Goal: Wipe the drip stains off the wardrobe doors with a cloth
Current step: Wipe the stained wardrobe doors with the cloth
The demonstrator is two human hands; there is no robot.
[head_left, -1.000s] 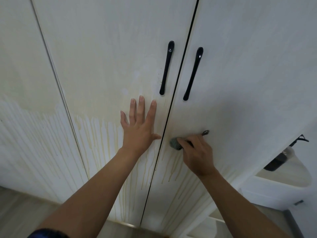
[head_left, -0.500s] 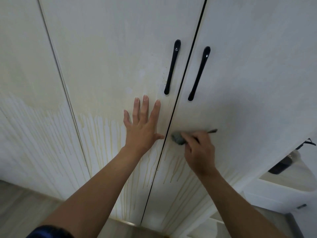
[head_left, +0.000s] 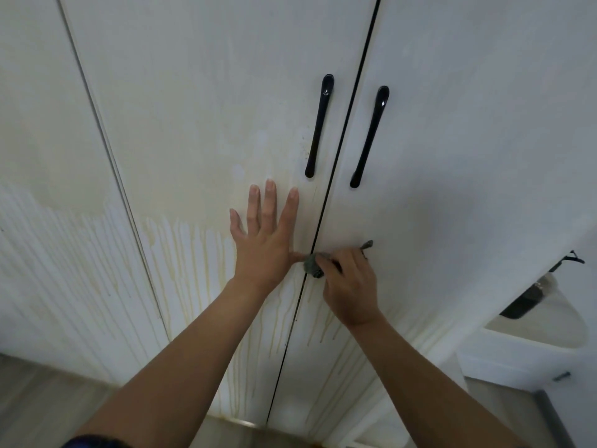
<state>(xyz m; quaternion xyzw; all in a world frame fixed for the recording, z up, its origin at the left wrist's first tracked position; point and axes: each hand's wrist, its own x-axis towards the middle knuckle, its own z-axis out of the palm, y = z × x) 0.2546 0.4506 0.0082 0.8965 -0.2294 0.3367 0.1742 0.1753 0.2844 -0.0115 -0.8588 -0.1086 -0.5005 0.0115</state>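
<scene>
Left hand (head_left: 263, 244) is flat on the middle wardrobe door (head_left: 210, 108), fingers straight and spread, palm to the panel, gripping nothing. Just right of it, the right hand (head_left: 350, 289) has its fingers curled round a small grey cloth (head_left: 311, 267), wadded tight and pressed against the wardrobe right at the dark seam between the two handled doors. A tail of that cloth pokes out past the knuckles on the right. The wad sits just beside the left thumb tip; whether they touch, I cannot tell. Above it hang two black bar handles: the left handle (head_left: 319, 124) on the middle door, the right handle (head_left: 370, 137) on the right door (head_left: 468, 140). Yellowish drip stains (head_left: 181, 253) streak down the lower part of the middle door, more run below the cloth on the right door, and paler streaks cross the left panel (head_left: 48, 253). Lower right, a white corner shelf (head_left: 533, 337) carries a dark object (head_left: 521, 306), too blurred to name. Grey floor (head_left: 38, 399) shows at lower left.
</scene>
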